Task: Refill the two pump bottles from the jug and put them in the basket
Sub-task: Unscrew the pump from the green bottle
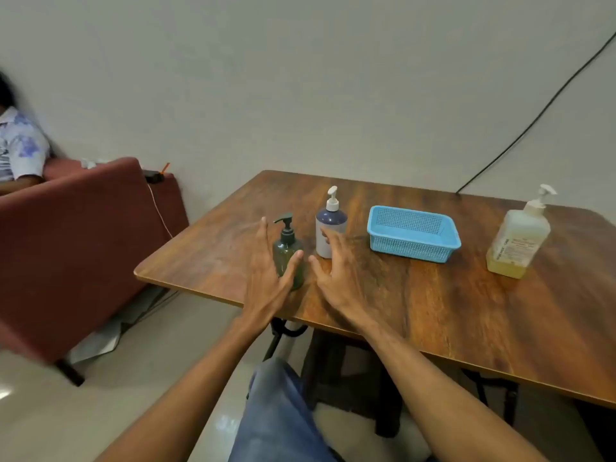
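Note:
A small dark green pump bottle (287, 248) stands near the table's left front edge. Behind it to the right stands a taller pump bottle (330, 225) with a blue top, pale lower half and white pump. My left hand (266, 278) is open in front of the green bottle, its thumb across the bottle's lower part. My right hand (336, 271) is open just right of it, fingers overlapping the taller bottle's base. A light blue mesh basket (413, 233) lies empty at mid-table. The jug (518, 238), a translucent pump container with yellowish liquid at its bottom, stands far right.
The wooden table (433, 305) has its left corner close to the green bottle. A dark red sofa (76, 235) with a seated person (16, 145) is at the left. A black cable (533, 121) runs down the wall to the table's back edge.

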Tool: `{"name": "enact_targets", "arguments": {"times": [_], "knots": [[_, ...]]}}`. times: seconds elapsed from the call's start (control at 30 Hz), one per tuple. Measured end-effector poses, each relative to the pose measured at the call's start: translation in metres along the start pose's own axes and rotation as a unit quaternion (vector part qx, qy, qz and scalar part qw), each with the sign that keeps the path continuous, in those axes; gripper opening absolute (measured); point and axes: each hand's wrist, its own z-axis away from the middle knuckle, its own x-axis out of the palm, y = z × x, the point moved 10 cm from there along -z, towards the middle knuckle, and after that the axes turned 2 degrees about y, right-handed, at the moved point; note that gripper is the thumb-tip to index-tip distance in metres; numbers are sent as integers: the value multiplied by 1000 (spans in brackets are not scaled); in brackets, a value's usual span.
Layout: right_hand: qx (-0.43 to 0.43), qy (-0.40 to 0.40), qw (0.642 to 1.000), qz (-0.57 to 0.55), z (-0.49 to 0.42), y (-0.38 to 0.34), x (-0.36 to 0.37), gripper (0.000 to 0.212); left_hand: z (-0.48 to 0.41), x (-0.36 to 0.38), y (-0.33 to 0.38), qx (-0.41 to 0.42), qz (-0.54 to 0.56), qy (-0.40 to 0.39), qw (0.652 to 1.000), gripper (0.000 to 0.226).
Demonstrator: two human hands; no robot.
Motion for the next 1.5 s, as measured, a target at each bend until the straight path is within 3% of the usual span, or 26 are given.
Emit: {"name": "enact_targets", "arguments": {"times": [0.17,0.37,0.67,0.93,1.2,1.37,1.5], "knots": [[56,-113,992,8,0,22,33,73,-4,17,-22,-28,19,-36,999,83],[72,-178,981,-40,-1,30,53,77,-15,22,-22,0,10,-38,999,59],[93,-105,987,-84,-7,52,-7,71,-20,70,18,36,79,-75,993,56],[135,-47,984,-104,10,93,-102,69,-5,148,76,54,142,-171,973,52],[180,-23,977,-107,25,137,-159,81,4,215,105,-7,221,-268,938,52],[175,-15,979,-100,24,141,-165,80,-4,227,111,2,251,-278,927,43],[174,-2,980,-96,27,139,-164,84,-14,230,100,-42,298,-262,917,39]]}}
